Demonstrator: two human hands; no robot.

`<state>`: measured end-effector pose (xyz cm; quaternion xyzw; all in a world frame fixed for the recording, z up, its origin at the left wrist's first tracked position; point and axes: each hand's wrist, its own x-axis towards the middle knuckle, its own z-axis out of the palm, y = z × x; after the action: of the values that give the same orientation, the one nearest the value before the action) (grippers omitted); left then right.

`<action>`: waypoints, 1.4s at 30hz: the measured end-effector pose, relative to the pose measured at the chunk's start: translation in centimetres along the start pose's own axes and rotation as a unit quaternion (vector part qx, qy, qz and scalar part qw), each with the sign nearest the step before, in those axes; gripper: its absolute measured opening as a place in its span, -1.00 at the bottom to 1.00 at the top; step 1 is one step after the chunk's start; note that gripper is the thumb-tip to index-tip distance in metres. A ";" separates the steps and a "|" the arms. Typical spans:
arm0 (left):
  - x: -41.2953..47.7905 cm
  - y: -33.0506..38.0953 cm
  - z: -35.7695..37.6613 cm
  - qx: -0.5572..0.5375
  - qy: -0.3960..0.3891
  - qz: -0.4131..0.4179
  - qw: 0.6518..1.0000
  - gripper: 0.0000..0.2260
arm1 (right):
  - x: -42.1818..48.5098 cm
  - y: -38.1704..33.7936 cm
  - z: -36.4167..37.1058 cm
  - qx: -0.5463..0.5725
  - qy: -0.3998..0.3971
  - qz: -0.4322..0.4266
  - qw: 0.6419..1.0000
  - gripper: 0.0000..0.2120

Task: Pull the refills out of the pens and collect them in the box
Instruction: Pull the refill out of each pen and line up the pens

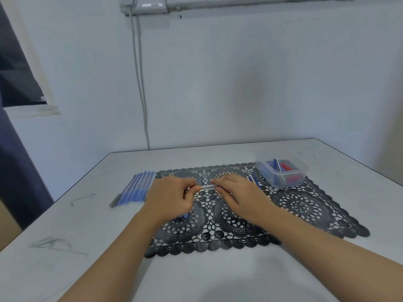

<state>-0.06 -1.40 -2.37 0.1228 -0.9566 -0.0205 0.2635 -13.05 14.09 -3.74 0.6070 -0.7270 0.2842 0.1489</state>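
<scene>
- Clear plastic pen (208, 187) is held crosswise between both hands, just above the black lace mat (305, 205).
- Left hand (168, 199): fingers curled, pinching the pen's left end.
- Right hand (237, 197): fingertips pinching the pen's right end; only a short stretch of barrel shows between the hands.
- Blue piece (184, 215) lies on the mat, partly hidden under the left hand; too blurred to identify.
- Row of blue pens (136, 188) lies side by side on the white bench (87, 236), just left of the mat.
- Clear box (304, 171) sits on the mat's far right corner and holds blue and red pieces and a thin white stick.
- Loose refills (254, 179) lie on the mat just beside the box, near the right hand.
</scene>
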 end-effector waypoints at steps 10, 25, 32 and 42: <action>0.1 -0.5 0.3 -0.026 0.014 0.004 1.000 -0.71 | 0.0 0.4 0.0 -0.005 0.032 -0.008 0.999 -0.68; 0.2 -0.7 0.2 -0.055 0.066 0.034 0.996 -0.64 | 0.3 1.1 -0.5 -0.010 0.012 -0.025 1.000 -0.70; 0.1 -0.5 0.0 -0.069 0.083 0.049 0.993 -0.67 | 0.3 1.6 -1.1 0.003 0.022 -0.046 0.999 -0.72; 0.3 -0.7 0.4 -0.051 0.103 0.040 0.993 -0.63 | 0.2 1.4 -0.8 0.039 0.047 0.029 0.998 -0.63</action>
<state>-0.36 -2.13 -2.67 0.0717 -0.9262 -0.0461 0.3673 -14.49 14.56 -3.35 0.5766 -0.7251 0.3448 0.1513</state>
